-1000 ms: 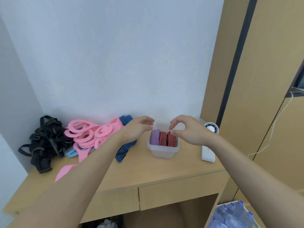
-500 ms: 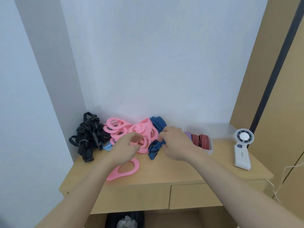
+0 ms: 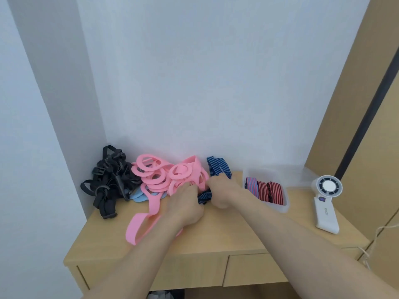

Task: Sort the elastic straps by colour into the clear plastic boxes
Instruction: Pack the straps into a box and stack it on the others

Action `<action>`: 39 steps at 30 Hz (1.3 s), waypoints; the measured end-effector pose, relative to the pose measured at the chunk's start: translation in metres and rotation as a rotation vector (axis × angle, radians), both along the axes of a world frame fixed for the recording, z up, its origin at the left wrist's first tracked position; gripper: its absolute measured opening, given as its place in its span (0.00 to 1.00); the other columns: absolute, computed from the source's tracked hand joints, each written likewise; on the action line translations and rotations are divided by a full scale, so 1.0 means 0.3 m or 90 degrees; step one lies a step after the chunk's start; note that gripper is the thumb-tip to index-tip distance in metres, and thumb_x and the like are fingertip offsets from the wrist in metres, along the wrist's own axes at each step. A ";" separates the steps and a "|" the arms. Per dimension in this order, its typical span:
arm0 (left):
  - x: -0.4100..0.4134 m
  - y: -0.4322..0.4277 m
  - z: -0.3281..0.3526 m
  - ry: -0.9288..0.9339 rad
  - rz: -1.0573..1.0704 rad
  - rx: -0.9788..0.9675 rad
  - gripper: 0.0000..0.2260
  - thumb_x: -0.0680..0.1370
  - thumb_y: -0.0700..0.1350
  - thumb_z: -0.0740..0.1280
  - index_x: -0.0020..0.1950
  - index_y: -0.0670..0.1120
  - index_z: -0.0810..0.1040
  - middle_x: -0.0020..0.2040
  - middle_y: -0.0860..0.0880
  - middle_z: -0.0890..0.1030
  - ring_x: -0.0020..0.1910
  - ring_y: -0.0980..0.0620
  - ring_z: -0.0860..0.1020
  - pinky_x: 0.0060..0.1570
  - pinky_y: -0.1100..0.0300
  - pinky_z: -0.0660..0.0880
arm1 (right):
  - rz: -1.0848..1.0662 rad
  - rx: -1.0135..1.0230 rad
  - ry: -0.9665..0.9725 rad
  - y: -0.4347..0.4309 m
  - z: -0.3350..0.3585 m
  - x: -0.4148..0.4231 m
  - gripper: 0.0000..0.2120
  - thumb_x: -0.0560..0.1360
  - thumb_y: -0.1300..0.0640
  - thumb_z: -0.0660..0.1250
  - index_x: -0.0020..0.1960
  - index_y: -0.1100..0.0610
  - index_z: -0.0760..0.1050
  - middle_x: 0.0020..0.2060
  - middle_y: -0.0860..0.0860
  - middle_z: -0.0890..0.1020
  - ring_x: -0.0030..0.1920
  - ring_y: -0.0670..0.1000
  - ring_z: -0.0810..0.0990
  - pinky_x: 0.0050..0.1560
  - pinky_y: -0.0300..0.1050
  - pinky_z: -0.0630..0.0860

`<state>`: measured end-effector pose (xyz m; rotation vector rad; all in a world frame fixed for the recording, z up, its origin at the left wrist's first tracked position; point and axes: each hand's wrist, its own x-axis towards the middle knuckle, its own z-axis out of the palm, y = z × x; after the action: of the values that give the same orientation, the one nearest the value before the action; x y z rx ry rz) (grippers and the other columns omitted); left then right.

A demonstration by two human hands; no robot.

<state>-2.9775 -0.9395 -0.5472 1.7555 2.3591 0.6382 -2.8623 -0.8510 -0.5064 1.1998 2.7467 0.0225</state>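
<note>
A blue striped elastic strap (image 3: 218,168) lies against the wall in the middle of the wooden desk (image 3: 226,234). My right hand (image 3: 223,192) grips its lower end, and my left hand (image 3: 187,203) holds the same end from the left. A heap of pink straps (image 3: 164,175) lies left of my hands, with one pink loop trailing toward the desk's front. Black straps (image 3: 109,180) are piled in the left corner. Light blue straps (image 3: 139,196) peek out under the pink ones. A clear plastic box (image 3: 280,207) to the right holds three rolled red and blue striped straps (image 3: 264,189).
A white hand-held fan (image 3: 326,203) lies at the desk's right end, a white cable hanging past it. A tall wooden cabinet (image 3: 367,104) stands on the right. Below the desktop are a drawer (image 3: 254,268) and a bin.
Both hands left the clear box and moved left to the strap heap. They now hold the lower end of the blue striped strap. The view has turned left.
</note>
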 end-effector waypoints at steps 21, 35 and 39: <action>0.102 -0.194 0.730 -0.415 -0.078 0.400 0.07 0.78 0.44 0.73 0.50 0.41 0.80 0.45 0.47 0.87 0.48 0.47 0.85 0.52 0.50 0.82 | 0.120 -0.497 0.874 -0.221 0.478 0.222 0.09 0.82 0.62 0.64 0.60 0.65 0.76 0.42 0.59 0.86 0.42 0.55 0.85 0.43 0.46 0.81; 0.245 -0.312 0.941 -0.369 -0.187 0.410 0.13 0.76 0.42 0.76 0.48 0.33 0.78 0.45 0.40 0.87 0.42 0.45 0.86 0.40 0.52 0.83 | 0.114 -0.303 0.938 -0.354 0.685 0.366 0.08 0.80 0.58 0.68 0.52 0.64 0.78 0.46 0.59 0.87 0.41 0.54 0.86 0.44 0.53 0.84; 0.259 -0.310 0.945 -0.374 -0.231 0.369 0.06 0.78 0.37 0.71 0.54 0.39 0.83 0.49 0.42 0.87 0.46 0.45 0.86 0.48 0.51 0.83 | 0.086 -0.257 1.029 -0.357 0.712 0.399 0.04 0.78 0.62 0.70 0.49 0.59 0.75 0.44 0.63 0.85 0.42 0.58 0.87 0.38 0.49 0.83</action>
<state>-2.8997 -1.0326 -0.2636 1.7745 1.5005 1.6121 -2.7425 -0.9580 -0.2927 1.0413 3.4933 -2.2320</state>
